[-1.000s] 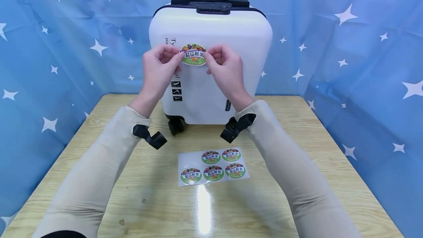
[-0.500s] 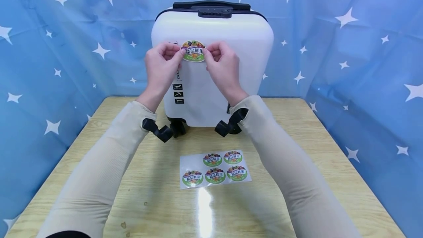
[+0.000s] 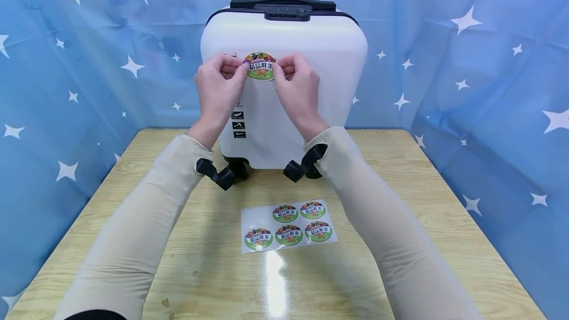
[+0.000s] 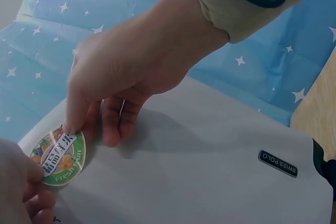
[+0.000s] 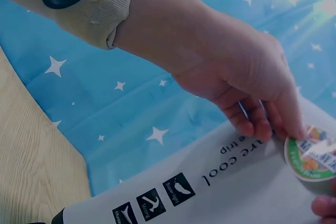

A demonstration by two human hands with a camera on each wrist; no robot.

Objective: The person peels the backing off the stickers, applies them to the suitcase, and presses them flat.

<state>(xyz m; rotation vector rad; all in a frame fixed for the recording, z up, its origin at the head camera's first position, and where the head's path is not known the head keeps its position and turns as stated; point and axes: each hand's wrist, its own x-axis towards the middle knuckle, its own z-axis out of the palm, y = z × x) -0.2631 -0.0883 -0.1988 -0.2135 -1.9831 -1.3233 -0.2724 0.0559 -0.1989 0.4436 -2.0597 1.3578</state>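
An oval fruit sticker, green below and fruit-patterned above, is stretched between both hands in front of the white suitcase. My left hand pinches its left edge; my right hand pinches the right edge. In the left wrist view the right hand crosses the middle, its fingertips close to the suitcase shell, with the left hand at the lower left. The right wrist view has the left hand beside the printed lettering. Whether the sticker's back touches the shell I cannot tell.
On the wooden table lies a sticker sheet with several matching oval stickers and a bare spot at its upper left. The suitcase stands upright on wheels near the back edge. A blue star-patterned curtain encloses the sides and back.
Both hands have raised the sticker slightly up the suitcase front, pinching it throughout. The right forearm has shifted a little left. The head view has bobbed slightly.
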